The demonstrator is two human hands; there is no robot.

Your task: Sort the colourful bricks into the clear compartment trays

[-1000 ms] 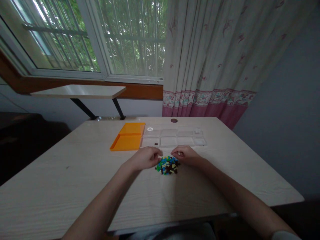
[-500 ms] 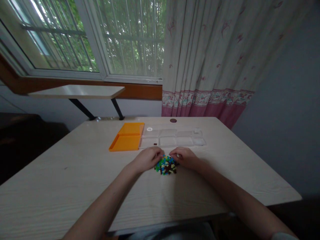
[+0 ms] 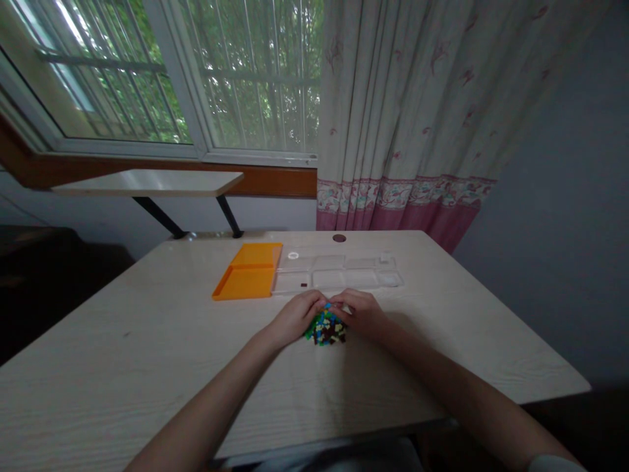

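Note:
A small heap of tiny coloured pieces (image 3: 325, 330), blue, green, yellow and dark, lies on the pale wooden table (image 3: 147, 354). My left hand (image 3: 295, 314) cups its left side, fingers curled against the pieces. My right hand (image 3: 358, 311) cups the right side the same way, and the fingertips of both meet over the heap's far edge. Whether either hand grips any pieces is hidden. Just beyond the hands lies a clear plastic tray (image 3: 344, 274) with several compartments, one holding a small dark piece (image 3: 303, 285).
An orange lid (image 3: 248, 278) lies left of the clear tray. A small dark round spot (image 3: 339, 238) marks the table's far edge. Behind stand a window, a narrow shelf (image 3: 147, 182) on black brackets, and a patterned curtain (image 3: 403, 111).
Both hands have closed in toward each other around the heap; a gap between them a second ago is gone and the fingertips now meet.

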